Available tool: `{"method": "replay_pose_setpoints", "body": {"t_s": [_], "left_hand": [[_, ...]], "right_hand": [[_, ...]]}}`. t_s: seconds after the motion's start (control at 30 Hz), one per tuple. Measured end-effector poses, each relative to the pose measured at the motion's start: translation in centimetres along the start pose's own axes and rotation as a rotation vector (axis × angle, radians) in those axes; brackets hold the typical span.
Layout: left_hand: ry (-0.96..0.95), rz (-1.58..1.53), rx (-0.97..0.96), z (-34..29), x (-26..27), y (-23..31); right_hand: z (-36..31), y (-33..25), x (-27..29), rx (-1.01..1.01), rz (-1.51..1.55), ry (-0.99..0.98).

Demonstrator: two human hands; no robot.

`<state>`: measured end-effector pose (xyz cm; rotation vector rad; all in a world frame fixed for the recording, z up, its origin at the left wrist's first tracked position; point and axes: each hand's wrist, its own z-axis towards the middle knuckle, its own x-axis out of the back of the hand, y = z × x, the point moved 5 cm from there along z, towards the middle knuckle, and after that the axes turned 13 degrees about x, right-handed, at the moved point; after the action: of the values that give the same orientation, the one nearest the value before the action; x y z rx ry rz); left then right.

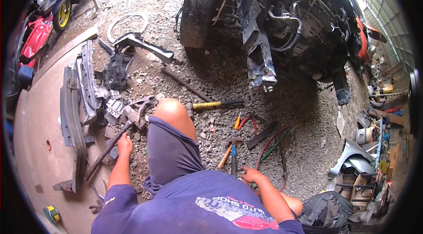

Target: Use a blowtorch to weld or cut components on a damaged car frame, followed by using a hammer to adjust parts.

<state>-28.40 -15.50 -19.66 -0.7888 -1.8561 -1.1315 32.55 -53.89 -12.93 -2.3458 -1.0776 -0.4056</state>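
My left hand is closed around a long dark bar, which slants from the concrete edge up to the metal scraps. At the bar's far end is a rusty block; whether the two are joined I cannot tell. Beside my right leg, my right hand hangs low with its fingers apart, nothing visible in them. Nearest to it lie a blue-handled tool and a hammer with a wooden handle. A yellow-and-black-handled sledgehammer lies on the gravel beyond my bent left knee.
A vehicle with its front stripped stands ahead, its bent rail jutting toward me. Long metal beams lie at left. An orange screwdriver, red and green hoses and a dark pipe lie on the gravel. Parts crowd the right side.
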Motion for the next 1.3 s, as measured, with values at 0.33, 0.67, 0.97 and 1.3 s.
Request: {"method": "replay_pose_setpoints", "body": {"t_s": [0.33, 0.67, 0.97, 1.3], "left_hand": [[-0.073, -0.029, -0.020, -0.7, -1.5, 2.5], [-0.155, -0.076, -0.019, -0.9, -3.8, 6.7], [-0.213, -0.058, 0.085, -0.1, -5.0, 9.4], [0.001, -0.384, -0.056, 2.1, 1.9, 16.1]], "right_hand": [[0.3, 0.6, -0.6, -0.004, -0.019, 0.005], [-0.3, -0.1, 0.0, 0.005, -0.027, 0.033], [-1.3, -0.1, -0.2, -0.057, 0.052, -0.024], [-3.5, -5.4, 2.3, 0.066, 0.054, 0.050]]}}
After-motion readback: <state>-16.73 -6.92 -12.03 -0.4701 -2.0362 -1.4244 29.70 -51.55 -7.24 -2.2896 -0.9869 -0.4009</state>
